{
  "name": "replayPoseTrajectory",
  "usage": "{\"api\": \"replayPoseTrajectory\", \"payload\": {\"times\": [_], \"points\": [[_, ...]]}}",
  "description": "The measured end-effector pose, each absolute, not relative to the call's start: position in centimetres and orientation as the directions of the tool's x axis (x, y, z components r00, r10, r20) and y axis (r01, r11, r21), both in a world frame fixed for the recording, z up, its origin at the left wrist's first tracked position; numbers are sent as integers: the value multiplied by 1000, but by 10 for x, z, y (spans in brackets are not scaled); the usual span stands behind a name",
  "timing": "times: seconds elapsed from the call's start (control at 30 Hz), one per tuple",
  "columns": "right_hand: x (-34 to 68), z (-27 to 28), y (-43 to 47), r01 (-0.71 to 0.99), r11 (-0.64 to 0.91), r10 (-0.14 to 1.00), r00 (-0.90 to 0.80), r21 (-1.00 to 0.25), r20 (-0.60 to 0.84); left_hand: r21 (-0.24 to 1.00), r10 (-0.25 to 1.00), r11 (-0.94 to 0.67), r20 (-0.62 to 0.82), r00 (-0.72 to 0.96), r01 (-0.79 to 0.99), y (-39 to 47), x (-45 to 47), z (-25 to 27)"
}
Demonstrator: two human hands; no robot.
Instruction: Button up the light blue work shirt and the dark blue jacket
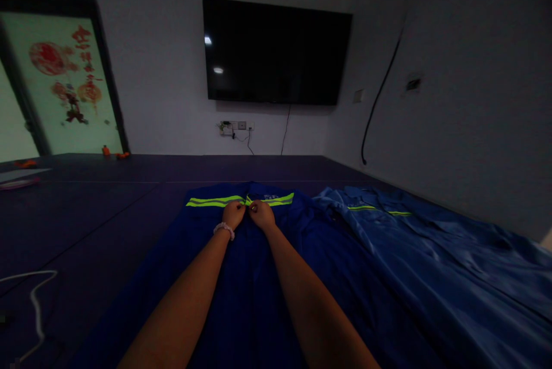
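A dark blue work jacket [241, 288] with yellow-green reflective stripes lies spread out before me, its collar end pointing away. At the centre of the chest stripe, my left hand [234, 214], a scrunchie around its wrist, is closed in a pinch on the jacket's front edge. Right beside it, my right hand [262, 215] also pinches the cloth at the front opening. The fingertips hide the exact bit of edge or fastener between them. To the right lies a second, lighter blue garment [401, 248] with a similar thin stripe.
Dark floor matting [107, 208] with seams surrounds the garments. A white cable [38, 306] curls at the lower left. Small orange objects [106, 151] stand by the glass door [64, 87]. A television [276, 53] hangs on the far wall, and a black cable [382, 93] runs down the right wall.
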State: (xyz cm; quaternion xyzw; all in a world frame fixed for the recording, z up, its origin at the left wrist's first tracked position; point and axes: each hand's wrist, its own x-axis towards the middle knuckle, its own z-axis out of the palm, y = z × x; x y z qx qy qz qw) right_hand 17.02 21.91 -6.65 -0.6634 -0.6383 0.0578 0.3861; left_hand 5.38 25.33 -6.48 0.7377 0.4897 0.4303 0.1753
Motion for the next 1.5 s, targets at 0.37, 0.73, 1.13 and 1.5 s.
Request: {"api": "replayPoseTrajectory", "payload": {"times": [0.37,0.73,1.13,1.5], "points": [[171,-69,222,800,118,895,171,-588,412,696,883,-445,445,148,563,255,54,-65],[171,-68,221,800,111,894,179,-590,410,695,889,-433,435,143,573,256,54,-66],[170,-66,219,821,98,893,176,-562,414,704,888,-431,442,126,565,252,54,-63],[170,-63,216,831,105,889,168,-546,425,712,889,-429,442,120,555,249,55,-62]]}}
